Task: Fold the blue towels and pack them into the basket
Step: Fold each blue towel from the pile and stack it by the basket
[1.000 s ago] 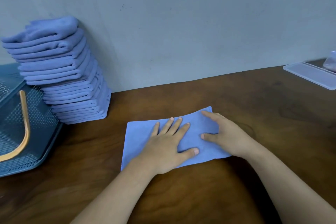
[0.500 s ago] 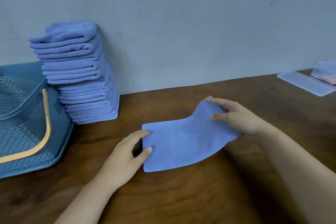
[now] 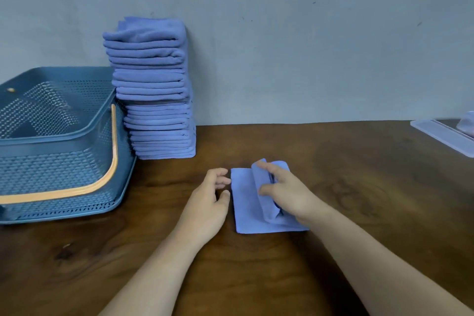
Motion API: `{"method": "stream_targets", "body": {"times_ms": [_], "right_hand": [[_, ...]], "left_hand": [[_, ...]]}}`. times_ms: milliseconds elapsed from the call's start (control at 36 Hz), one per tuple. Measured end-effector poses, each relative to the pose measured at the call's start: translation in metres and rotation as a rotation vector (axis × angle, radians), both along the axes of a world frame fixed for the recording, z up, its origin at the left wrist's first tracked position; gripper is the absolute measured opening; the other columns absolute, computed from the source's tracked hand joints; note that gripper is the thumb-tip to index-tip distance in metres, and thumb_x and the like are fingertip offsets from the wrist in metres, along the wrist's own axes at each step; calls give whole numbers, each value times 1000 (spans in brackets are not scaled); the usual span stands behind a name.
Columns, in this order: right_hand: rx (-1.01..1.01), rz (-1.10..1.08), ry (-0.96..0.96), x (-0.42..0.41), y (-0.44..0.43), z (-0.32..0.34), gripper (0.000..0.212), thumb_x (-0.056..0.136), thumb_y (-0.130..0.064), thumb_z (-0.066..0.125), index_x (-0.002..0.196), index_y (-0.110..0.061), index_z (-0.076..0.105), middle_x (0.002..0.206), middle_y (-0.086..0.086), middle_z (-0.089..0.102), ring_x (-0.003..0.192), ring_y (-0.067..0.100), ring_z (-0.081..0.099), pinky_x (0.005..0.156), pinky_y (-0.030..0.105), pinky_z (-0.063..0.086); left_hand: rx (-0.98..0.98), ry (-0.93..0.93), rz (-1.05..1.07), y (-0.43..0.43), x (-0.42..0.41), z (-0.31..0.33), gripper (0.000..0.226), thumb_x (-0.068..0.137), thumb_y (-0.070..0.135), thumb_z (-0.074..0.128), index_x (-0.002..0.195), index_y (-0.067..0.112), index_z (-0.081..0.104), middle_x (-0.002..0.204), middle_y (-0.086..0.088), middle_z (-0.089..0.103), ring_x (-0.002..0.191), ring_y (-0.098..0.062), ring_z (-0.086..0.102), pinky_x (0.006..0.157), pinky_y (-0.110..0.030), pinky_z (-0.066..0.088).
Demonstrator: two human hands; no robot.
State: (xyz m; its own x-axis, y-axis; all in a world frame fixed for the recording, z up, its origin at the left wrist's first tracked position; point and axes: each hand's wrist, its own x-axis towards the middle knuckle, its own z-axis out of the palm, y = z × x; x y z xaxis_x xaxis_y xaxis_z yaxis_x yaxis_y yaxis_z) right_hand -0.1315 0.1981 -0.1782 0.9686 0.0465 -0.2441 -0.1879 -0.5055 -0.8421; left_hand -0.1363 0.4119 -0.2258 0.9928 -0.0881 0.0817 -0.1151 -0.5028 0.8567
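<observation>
A small blue towel (image 3: 245,209) lies on the wooden table, its right half lifted and doubled over toward the left. My right hand (image 3: 284,192) grips that raised fold, with the thumb in front and fingers tucked inside it. My left hand (image 3: 207,202) rests on the table just left of the towel, fingers loosely curled, fingertips at the towel's left edge. The blue mesh basket (image 3: 59,139) with an orange handle (image 3: 112,161) stands at the left. What lies in it is hidden.
A tall stack of folded blue towels (image 3: 154,100) leans against the wall between the basket and my hands. A clear plastic tray (image 3: 441,136) sits at the far right edge. Bare brown table (image 3: 372,187) spreads to the right of the towel.
The towel went from flat under both palms to lifted at its right end, and is now being doubled over leftward by my right hand. My left hand slid off to the left edge.
</observation>
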Motion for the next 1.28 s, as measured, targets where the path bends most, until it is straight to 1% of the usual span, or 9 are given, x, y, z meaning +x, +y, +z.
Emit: {"method": "stream_targets", "body": {"times_ms": [111,278,361,472,611,722,833,1028,1278], "right_hand": [[-49,8,3,1,-2,3,68,98,-15,63,155,-47,44,128,-3,62,110,20,67,84,34,58],[-50,84,-43,2,6,10,66,101,-18,64,156,-47,41,125,-20,57,104,6,64,69,13,51],[10,128,-62,-1,13,3,61,102,-32,69,155,-50,44,138,-22,60,104,-10,63,79,9,49],[308,5,-202,2,1,13,39,107,-24,61,142,-44,60,125,-13,73,91,22,76,70,34,58],[-348,220,-531,20,-24,-5,41,103,-16,60,136,-41,65,130,-21,66,120,0,62,105,31,51],[-605,448,-441,16,-10,-21,50,105,-49,54,154,-44,47,164,-19,36,151,6,31,124,29,27],[-859,497,-417,5,4,-32,80,97,-83,30,166,-48,9,176,-13,-2,162,20,-7,131,48,2],[-928,544,-351,1,9,-32,101,82,-100,21,163,-50,-15,174,-11,-22,160,25,-23,127,60,-9],[-818,503,-351,6,6,-36,98,83,-98,25,164,-52,-6,175,-14,-17,161,20,-22,128,58,-11]], "left_hand": [[32,-7,-16,0,0,-2,45,106,19,59,142,41,44,128,27,60,125,6,54,99,-15,42],[44,-23,-37,0,0,-3,46,105,21,61,145,38,44,132,24,59,128,5,52,102,-17,42],[46,-28,-44,0,0,-3,46,105,20,60,145,38,45,132,25,59,127,6,53,101,-15,41],[33,-31,-50,1,-1,-5,45,105,14,57,142,37,47,129,25,60,124,7,54,104,-15,43],[45,-41,-35,1,-1,-4,45,105,11,53,140,39,47,130,24,60,126,5,53,98,-12,40],[78,-58,-44,0,-2,-3,45,105,14,54,141,39,49,133,24,59,127,5,52,106,-18,43],[100,-68,-51,0,-2,-2,43,106,19,54,141,43,50,136,23,58,127,4,53,107,-21,46],[174,-72,-51,1,-3,-3,47,107,22,50,151,40,49,150,16,53,140,-1,44,111,-22,40],[270,-23,-17,-2,-2,-6,50,112,29,40,161,39,40,169,7,34,159,-8,19,128,-33,24]]}}
